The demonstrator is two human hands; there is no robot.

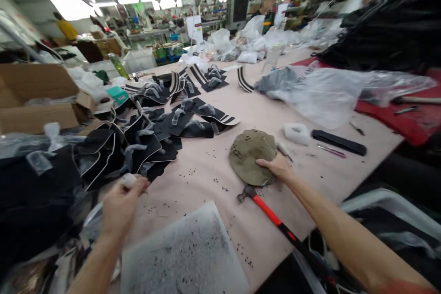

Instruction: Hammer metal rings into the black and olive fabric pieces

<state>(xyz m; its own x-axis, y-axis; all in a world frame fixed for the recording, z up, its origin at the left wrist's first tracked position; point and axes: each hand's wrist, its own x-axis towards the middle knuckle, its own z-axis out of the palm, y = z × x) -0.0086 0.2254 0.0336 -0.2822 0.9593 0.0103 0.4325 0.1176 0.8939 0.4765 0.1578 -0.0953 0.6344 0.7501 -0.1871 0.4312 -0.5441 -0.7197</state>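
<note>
My right hand grips the edge of a round olive-green cloth piece, thumb on top and the other fingers mostly hidden. The piece lies on the pinkish table cover. Just below it is a claw hammer with a red and black handle. My left hand is closed, fingertips pinched, with a small whitish piece at the fingers; its kind is unclear. Beside that hand are black panels with white edges and plastic-wrapped handles. A whitish translucent board lies nearer me, strewn with small black bits.
At left stands an open cardboard box. Right of the olive piece lie a white block, a black strip and a purple pen-like tool. Behind are a plastic bag, more bags and a person.
</note>
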